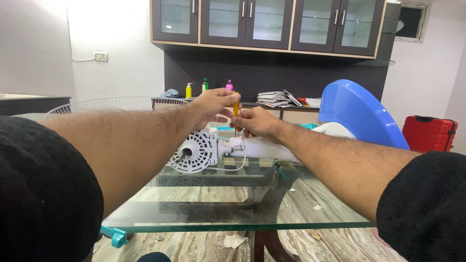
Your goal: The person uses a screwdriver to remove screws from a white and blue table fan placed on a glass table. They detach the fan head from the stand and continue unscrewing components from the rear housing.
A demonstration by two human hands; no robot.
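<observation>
Orange-handled screwdriver (236,109) upright, long axis near vertical, tip down onto white fan motor housing (216,149) lying on its side on glass surface (194,213). Left hand (212,105) on top: grip clamped round upper handle, thumb and fingers pinched shut. Right hand (256,121) lower, w/ fingertips closed on shaft just above tip, steadying it. Hands touching or nearly so, both directly over the housing neck; left slightly higher and nearer handle end, right nearer the tip. Key relation: driver stands straight above the neck where round vented motor face (194,151) meets the white stem, so housing lies directly below both grips, its own long axis roughly horizontal, running left-right across surface. Exact screw under tip not visible; hidden by fingers.

Round about: wire fan guard (116,103) behind left forearm, blue fan blade (361,114) at right behind, red suitcase (429,133) far right on floor, bottles (188,90) and stacked papers (276,98) on back counter, dark cabinets (267,22) above. Teal plastic piece (115,236) at near edge of the glass.
</observation>
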